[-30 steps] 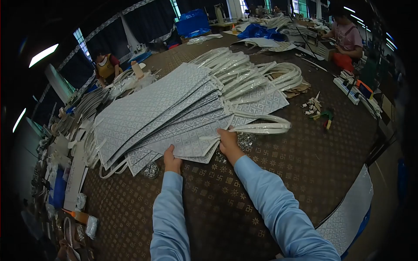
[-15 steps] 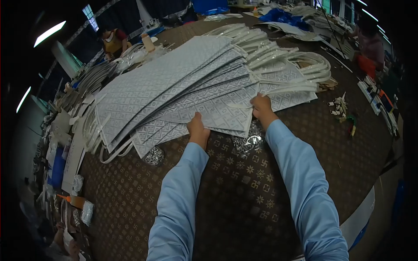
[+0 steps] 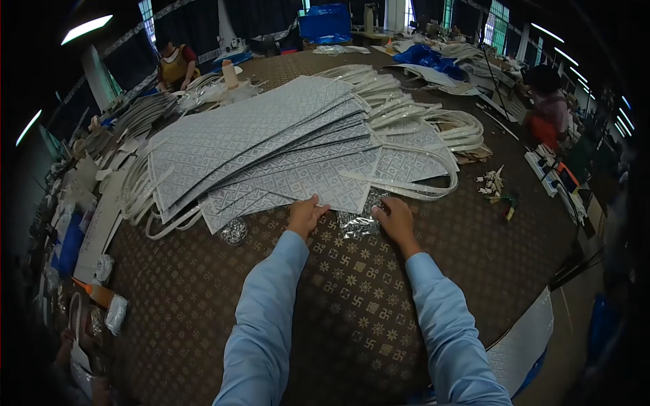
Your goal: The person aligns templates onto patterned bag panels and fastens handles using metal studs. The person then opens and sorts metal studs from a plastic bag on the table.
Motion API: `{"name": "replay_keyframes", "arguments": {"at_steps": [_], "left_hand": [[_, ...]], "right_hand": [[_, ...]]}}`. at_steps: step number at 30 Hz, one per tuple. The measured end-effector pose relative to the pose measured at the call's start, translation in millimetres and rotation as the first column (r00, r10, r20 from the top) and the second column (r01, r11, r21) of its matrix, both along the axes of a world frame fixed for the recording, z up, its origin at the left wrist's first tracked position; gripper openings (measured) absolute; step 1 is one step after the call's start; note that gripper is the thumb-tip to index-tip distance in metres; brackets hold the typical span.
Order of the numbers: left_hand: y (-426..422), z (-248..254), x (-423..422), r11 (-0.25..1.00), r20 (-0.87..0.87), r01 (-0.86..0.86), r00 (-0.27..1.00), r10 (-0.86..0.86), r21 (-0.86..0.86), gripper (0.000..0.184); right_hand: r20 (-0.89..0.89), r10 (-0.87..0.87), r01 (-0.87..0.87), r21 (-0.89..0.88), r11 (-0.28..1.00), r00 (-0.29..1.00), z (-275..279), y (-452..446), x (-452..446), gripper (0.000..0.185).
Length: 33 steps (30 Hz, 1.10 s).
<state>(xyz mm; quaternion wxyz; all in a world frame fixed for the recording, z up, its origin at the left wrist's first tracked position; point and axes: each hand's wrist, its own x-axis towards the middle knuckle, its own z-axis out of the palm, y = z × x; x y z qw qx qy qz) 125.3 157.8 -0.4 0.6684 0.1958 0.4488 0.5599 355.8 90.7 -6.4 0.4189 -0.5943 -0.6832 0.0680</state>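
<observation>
Before you, a fanned stack of flat, pale grey-white panels (image 3: 264,132) with a geometric pattern lay across the patterned brown tabletop (image 3: 338,311). Whitish looped handles (image 3: 406,125) spread from its right end, and more loops (image 3: 140,196) showed at its left. A shiny silvery packet (image 3: 357,227) lay just beside the stack's near edge.

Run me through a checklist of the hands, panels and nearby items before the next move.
1. Left hand at the near edge of the panels: ok.
2. Left hand's hold firm: cannot tell.
3. Right hand on the panels: not ok, it is off them, beside the silvery bag.
4. Panels squared up: not ok, they are fanned out.
5. Handles clear of both hands: ok.
6. Glue bottle away from both hands: ok.
</observation>
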Motion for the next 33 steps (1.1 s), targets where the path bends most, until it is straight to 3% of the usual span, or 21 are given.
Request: {"name": "replay_keyframes", "arguments": {"at_steps": [2,6,8,10,12,14,16,17,21,23,25,27,29,31,33], "left_hand": [[2.9,5.2,-5.5,0.999,-0.001,0.014,1.000,-0.013,0.048,0.031],[-9.3,10.6,-9.7,0.994,-0.134,0.107,0.985,-0.106,-0.003,0.029],[-27.6,15.3,-11.8,0.941,-0.249,0.336,0.916,-0.315,0.045,0.044],[-49.6,16.7,-7.1,0.916,-0.264,0.398,0.889,-0.374,0.042,0.043],[-76.0,22.2,-3.5,0.902,-0.394,0.414,0.855,-0.339,0.124,0.029],[-98.0,26.3,-3.5,0.909,-0.392,0.402,0.859,-0.331,0.113,0.032],[-118.9,31.8,-6.1,0.931,-0.516,0.352,0.818,-0.254,0.101,0.036],[-127.3,29.5,-12.1,0.925,-0.474,0.357,0.842,-0.259,0.129,0.047],[-181.0,27.7,-37.7,0.930,-0.471,0.327,0.855,-0.216,0.169,0.040],[-211.2,31.2,-55.6,0.876,-0.485,0.463,0.802,-0.348,0.138,0.034],[-242.7,29.4,-74.1,0.866,-0.511,0.486,0.777,-0.366,0.118,0.031],[-263.2,28.5,-84.9,0.799,-0.525,0.601,0.682,-0.509,0.005,0.031],[-272.6,30.1,-88.1,0.825,-0.497,0.563,0.733,-0.464,0.060,0.031],[-278.0,28.4,-87.1,0.838,-0.466,0.534,0.772,-0.432,0.108,0.031],[-278.2,25.6,-82.9,0.850,-0.422,0.506,0.808,-0.411,0.142,0.030]], "right_hand": [[0.046,-0.120,0.121,-0.017,0.992,0.992,10.2,-12.5,-14.8,0.039],[0.058,-0.150,0.153,-0.048,0.987,0.987,19.3,-55.4,-27.2,0.034],[-0.020,-0.152,0.152,-0.011,0.988,0.988,12.4,-76.1,-28.8,0.035],[-0.005,-0.173,0.173,0.036,0.984,0.985,9.2,-85.8,-30.4,0.036],[0.013,-0.201,0.200,0.065,0.978,0.979,4.0,-102.4,-31.3,0.036],[-0.072,-0.115,0.121,0.089,0.989,0.991,7.3,-111.9,-31.0,0.038],[-0.146,-0.043,0.055,0.076,0.996,0.988,14.6,-125.0,-33.6,0.037],[-0.221,0.030,-0.013,0.078,0.997,0.975,18.4,-131.2,-33.8,0.037],[-0.364,0.116,-0.116,0.023,0.993,0.924,21.1,-144.0,-40.5,0.034],[-0.551,0.213,-0.331,-0.121,0.936,0.806,18.3,-143.7,-43.1,0.033],[-0.592,0.278,-0.381,-0.054,0.923,0.757,19.0,-142.3,-57.5,0.027],[-0.800,0.266,-0.522,-0.068,0.850,0.538,27.0,-137.9,-65.7,0.021],[-0.846,0.260,-0.549,-0.045,0.834,0.465,30.0,-135.3,-81.7,0.019],[-0.958,0.195,-0.583,0.037,0.812,0.211,26.7,-133.2,-93.1,0.021],[-0.967,0.188,-0.595,0.049,0.802,0.174,28.5,-135.7,-98.5,0.021]]}}
